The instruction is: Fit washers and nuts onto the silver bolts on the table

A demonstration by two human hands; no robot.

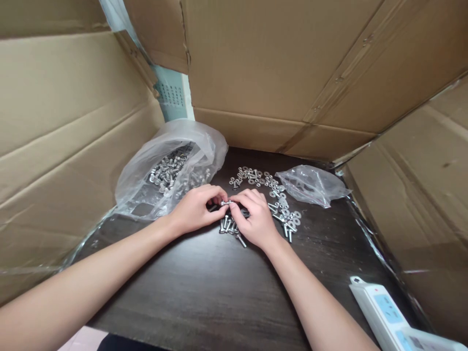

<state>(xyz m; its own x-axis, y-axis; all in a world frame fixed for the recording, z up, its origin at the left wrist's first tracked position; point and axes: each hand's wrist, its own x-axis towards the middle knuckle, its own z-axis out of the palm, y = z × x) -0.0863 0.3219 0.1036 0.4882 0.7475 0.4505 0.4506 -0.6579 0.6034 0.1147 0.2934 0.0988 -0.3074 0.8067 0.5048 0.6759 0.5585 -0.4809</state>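
Note:
Between the fingertips of my two hands is a small silver bolt (226, 203), lying roughly level. My left hand (199, 207) is closed in a pinch on its left end. The thumb and fingers of my right hand (252, 214) close on its right end; whether a nut or washer sits there is too small to tell. Just below the hands lies a pile of bolts (230, 225) on the dark table (204, 292). Loose washers (285, 209), nuts and more bolts spread behind and to the right of my right hand.
An open clear plastic bag (204, 134) full of bolts (168, 170) stands at the back left. A flatter plastic bag (310, 185) lies at the back right. A white power strip (380, 307) is at the front right. Cardboard walls (278, 63) enclose the back and sides.

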